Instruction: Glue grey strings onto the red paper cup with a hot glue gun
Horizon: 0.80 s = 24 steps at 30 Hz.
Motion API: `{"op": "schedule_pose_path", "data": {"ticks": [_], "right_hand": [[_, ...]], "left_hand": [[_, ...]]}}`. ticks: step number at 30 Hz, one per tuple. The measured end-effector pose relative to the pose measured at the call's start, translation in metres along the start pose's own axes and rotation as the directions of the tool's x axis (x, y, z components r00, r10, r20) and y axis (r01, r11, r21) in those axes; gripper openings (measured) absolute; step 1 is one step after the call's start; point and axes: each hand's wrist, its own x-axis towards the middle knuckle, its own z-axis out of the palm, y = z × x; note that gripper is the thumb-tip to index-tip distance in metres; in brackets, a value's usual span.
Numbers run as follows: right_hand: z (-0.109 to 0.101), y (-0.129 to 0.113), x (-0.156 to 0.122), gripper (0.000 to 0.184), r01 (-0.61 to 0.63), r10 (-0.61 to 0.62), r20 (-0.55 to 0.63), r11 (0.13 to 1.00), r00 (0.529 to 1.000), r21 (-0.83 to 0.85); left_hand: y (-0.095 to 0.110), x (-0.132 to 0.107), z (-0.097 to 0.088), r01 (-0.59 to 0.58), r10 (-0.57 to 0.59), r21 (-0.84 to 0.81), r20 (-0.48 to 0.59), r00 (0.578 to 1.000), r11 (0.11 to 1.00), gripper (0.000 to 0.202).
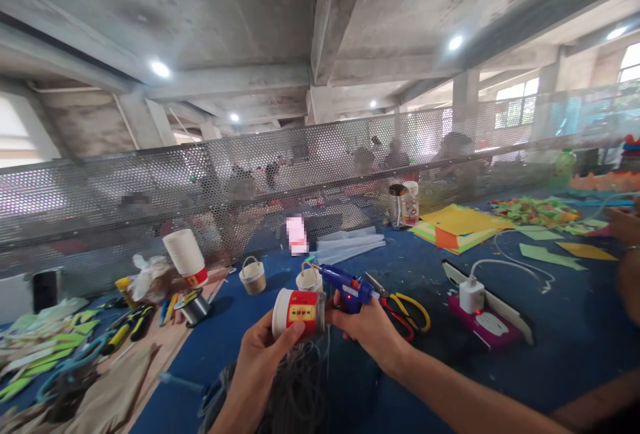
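My left hand (257, 354) is closed around a red and white paper cup (296, 312), held on its side low in the middle of the view. My right hand (367, 327) grips a blue hot glue gun (346, 287), its body just right of the cup and its nozzle pointing left above it. A bundle of grey cord (295, 387) lies under both hands on the blue table (560, 354). Two small woven baskets (253, 275) stand just behind the cup.
Yellow and red scissors (407, 307) lie right of the glue gun. A white charger on a pink power strip (477, 314) sits further right. Stacked paper cups (186, 257), tools and paper scraps crowd the left. Coloured paper sheets (460, 224) lie far right. A perforated metal screen (200, 181) runs across the back.
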Motion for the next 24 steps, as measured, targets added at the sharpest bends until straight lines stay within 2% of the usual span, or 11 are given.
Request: {"op": "schedule_pose_path", "data": {"ticks": [9, 15, 20, 24], "right_hand": [[-0.008, -0.009, 0.000, 0.019, 0.052, -0.052, -0.013, 0.999, 0.999, -0.003], [-0.012, -0.019, 0.000, 0.023, 0.065, -0.066, -0.041, 0.997, 0.997, -0.037], [-0.013, -0.017, 0.002, 0.024, 0.072, -0.073, -0.045, 0.997, 0.996, -0.021], [-0.013, -0.017, 0.003, 0.022, 0.066, -0.068, -0.050, 0.997, 0.996, -0.042]], "left_hand": [[0.002, -0.002, 0.000, 0.036, -0.041, 0.114, 0.044, 0.998, 0.993, 0.042], [-0.005, -0.001, -0.002, -0.010, -0.003, 0.155, 0.084, 0.996, 0.988, 0.036], [-0.009, 0.001, -0.007, -0.011, -0.021, 0.194, 0.162, 0.987, 0.981, 0.040], [-0.006, -0.003, -0.005, -0.024, -0.015, 0.211, 0.178, 0.984, 0.977, 0.036]]}}
